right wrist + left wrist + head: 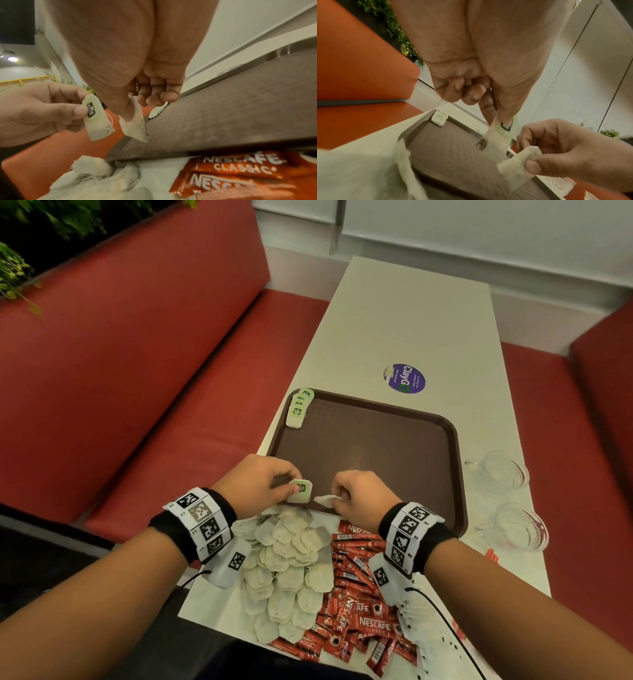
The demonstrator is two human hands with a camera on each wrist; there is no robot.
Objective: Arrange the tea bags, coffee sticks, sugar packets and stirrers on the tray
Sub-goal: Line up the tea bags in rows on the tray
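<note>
A brown tray (411,440) lies on the white table, with a short row of green-tagged tea bags (298,408) in its far left corner. My left hand (263,486) pinches one tea bag (300,491) by its green tag over the tray's near edge; the same bag (95,121) shows in the right wrist view. My right hand (356,496) pinches a second tea bag (325,500) (517,166) just beside it. Below my wrists lie a heap of loose tea bags (287,563) and a pile of red Nescafe coffee sticks (359,604).
Two clear glass cups (503,475) (520,529) stand right of the tray. A purple round sticker (405,378) marks the table beyond it. Red bench seats (137,371) flank the table on both sides. White sugar packets (428,628) lie under my right forearm.
</note>
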